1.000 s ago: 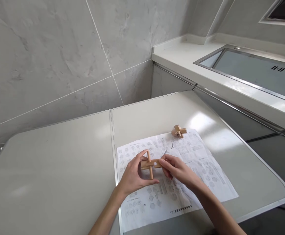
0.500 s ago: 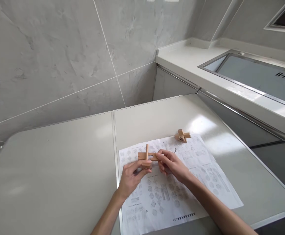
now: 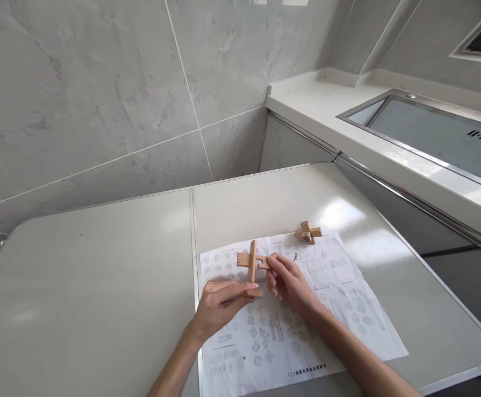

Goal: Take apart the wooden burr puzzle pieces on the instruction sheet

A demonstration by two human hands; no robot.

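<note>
Two notched wooden bars crossed into a plus shape, the wooden cross (image 3: 252,261), are held above a printed instruction sheet (image 3: 327,298). My right hand (image 3: 286,282) pinches the right end of the horizontal bar. Fingers of my left hand (image 3: 220,302) are closed on the lower end of the upright bar. A smaller assembled wooden puzzle piece (image 3: 307,232) lies at the sheet's far edge, apart from both hands.
The sheet lies on a pale grey folding table (image 3: 100,275) with a seam down its middle. A tiled wall rises behind. To the right runs a white countertop (image 3: 347,116) with a steel sink (image 3: 434,132), separated from the table by a gap.
The wooden cross was turned and lifted slightly, so one bar now stands more upright. My left hand shifted from wrapping the cross to gripping the upright bar's lower end. The view drifted slightly.
</note>
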